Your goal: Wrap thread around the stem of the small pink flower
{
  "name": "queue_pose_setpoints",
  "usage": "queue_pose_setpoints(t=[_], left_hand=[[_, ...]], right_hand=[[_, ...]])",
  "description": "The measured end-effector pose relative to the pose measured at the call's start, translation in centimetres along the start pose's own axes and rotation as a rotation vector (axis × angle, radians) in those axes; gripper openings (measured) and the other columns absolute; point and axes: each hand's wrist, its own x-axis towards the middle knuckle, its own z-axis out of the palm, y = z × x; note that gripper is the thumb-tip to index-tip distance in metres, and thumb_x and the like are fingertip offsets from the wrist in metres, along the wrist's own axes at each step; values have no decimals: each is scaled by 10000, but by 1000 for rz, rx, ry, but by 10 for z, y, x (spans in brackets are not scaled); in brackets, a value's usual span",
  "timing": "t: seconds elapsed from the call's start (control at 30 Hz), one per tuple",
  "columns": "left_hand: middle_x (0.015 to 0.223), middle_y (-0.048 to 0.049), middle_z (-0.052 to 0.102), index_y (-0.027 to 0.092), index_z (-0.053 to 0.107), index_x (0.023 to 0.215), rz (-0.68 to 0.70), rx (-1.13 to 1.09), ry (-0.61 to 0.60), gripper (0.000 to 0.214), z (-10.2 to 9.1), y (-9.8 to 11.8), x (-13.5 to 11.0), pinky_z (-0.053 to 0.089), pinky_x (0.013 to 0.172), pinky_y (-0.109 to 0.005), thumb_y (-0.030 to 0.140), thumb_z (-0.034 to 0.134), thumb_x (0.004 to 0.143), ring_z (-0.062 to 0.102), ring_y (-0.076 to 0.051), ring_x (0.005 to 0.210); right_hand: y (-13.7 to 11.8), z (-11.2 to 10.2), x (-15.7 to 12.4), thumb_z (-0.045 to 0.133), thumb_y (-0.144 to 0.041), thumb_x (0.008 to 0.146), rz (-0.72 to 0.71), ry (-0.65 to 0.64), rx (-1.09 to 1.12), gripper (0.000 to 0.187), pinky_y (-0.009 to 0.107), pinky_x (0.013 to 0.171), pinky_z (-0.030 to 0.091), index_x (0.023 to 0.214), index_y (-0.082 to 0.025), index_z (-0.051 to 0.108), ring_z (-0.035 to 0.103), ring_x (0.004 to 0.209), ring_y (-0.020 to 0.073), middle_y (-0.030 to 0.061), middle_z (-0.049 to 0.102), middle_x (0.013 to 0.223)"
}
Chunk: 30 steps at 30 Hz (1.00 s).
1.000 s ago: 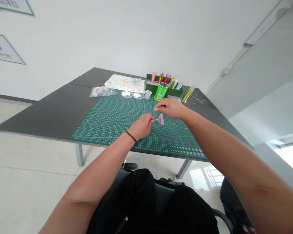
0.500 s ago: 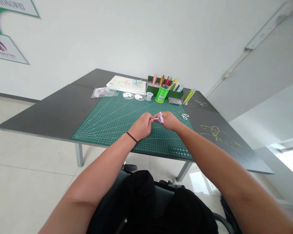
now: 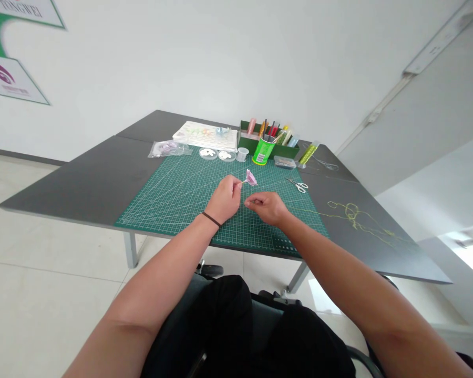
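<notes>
My left hand (image 3: 225,200) pinches the thin stem of a small pale purple artificial flower (image 3: 251,178), which points up and to the right above the cutting mat. Just below and right of it, my right hand (image 3: 268,208) is closed in a pinch, apart from the flower. A yellow-green thread (image 3: 351,212) lies in loose loops on the table at the right, and one strand runs over the mat to my right hand; its end at the fingertips is too fine to see. White-handled scissors (image 3: 300,186) lie on the mat beyond my right hand.
Along the back of the green cutting mat (image 3: 165,194) stand two dishes of white pieces (image 3: 227,156), a small plastic cup (image 3: 242,154), a green can of tools (image 3: 263,150) and a green box (image 3: 286,151). A plastic bag (image 3: 167,148) and white board (image 3: 205,136) lie back left.
My right hand has come away from the flower, down toward me. The flower, still in my left hand, now stands free and tilts further up.
</notes>
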Motion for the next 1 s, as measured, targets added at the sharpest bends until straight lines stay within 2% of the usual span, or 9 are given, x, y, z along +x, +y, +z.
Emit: queue_pose_setpoints(t=[0.27, 0.6, 1.0], left_hand=[[864, -46, 612, 184, 488, 845, -16, 6, -6, 79, 5, 1, 0, 468, 783, -318, 152, 466, 914, 570, -162, 830], [881, -51, 619, 185, 491, 847, -42, 35, -27, 73, 7, -2, 0, 469, 810, -329, 159, 472, 913, 576, -170, 861], [885, -63, 612, 189, 484, 850, -12, 67, -55, 80, 7, -5, -1, 471, 802, -346, 157, 452, 916, 567, -182, 854]], right_hand=[[-5, -10, -13, 596, -295, 810, -128, 28, -98, 167, 251, 634, 405, 763, -220, 737, 589, 644, 132, -2, 696, 710], [-15, -20, -20, 582, -288, 836, -188, 37, -174, 174, 243, 631, 404, 773, -227, 732, 621, 670, 137, -6, 711, 724], [-24, -25, -17, 570, -302, 847, -232, 50, -207, 183, 244, 636, 400, 772, -230, 720, 626, 673, 136, -16, 703, 715]])
